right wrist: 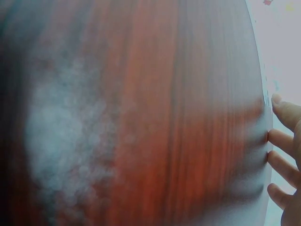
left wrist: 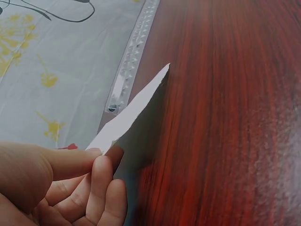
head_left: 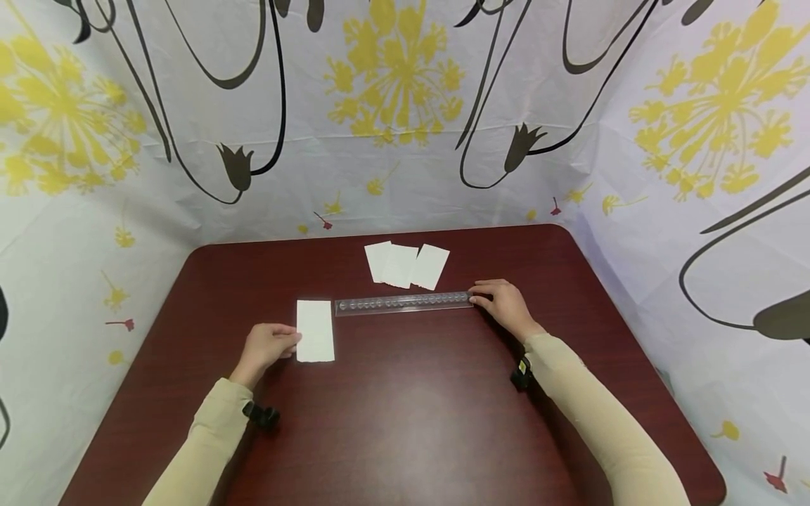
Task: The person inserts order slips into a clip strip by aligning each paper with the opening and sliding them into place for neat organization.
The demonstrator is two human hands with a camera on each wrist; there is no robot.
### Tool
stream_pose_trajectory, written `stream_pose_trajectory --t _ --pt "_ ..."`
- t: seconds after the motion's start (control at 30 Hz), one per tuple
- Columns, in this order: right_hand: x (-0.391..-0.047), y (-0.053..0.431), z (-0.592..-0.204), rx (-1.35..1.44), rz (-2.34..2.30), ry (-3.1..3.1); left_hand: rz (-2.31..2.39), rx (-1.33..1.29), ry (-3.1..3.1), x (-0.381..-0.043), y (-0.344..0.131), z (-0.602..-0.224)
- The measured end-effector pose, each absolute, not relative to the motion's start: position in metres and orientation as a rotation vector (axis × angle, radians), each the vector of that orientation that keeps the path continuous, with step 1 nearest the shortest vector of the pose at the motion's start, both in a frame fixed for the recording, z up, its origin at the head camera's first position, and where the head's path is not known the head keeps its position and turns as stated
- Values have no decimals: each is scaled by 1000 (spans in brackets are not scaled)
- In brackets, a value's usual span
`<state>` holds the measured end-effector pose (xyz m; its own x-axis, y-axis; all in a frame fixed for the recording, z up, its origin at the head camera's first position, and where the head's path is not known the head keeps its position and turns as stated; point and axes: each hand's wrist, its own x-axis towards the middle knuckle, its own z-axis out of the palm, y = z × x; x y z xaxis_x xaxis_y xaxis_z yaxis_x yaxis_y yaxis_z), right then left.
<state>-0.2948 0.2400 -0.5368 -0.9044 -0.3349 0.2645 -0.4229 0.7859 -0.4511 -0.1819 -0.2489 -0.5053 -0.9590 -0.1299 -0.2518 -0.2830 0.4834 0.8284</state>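
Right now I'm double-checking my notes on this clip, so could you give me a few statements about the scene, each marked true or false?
1. The left hand pinches a white card. True.
2. The right hand holds a second card. False: it is at the right end of a clear plastic strip.
3. Three more cards lie beyond the strip. True.
4. The pinched card lies flat. False: the left wrist view shows it tilted.
5. The table is white. False: the table is dark reddish brown.

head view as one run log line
left hand: pinches white rectangular paper card | right hand: touches clear plastic strip | three white paper cards: beyond strip
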Motion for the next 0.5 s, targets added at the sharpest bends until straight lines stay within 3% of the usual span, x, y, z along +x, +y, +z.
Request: stream_pose_trajectory --t 0.5 --pt "-295 241 -537 598 769 -2825 1508 -341 2535 -182 -246 -510"
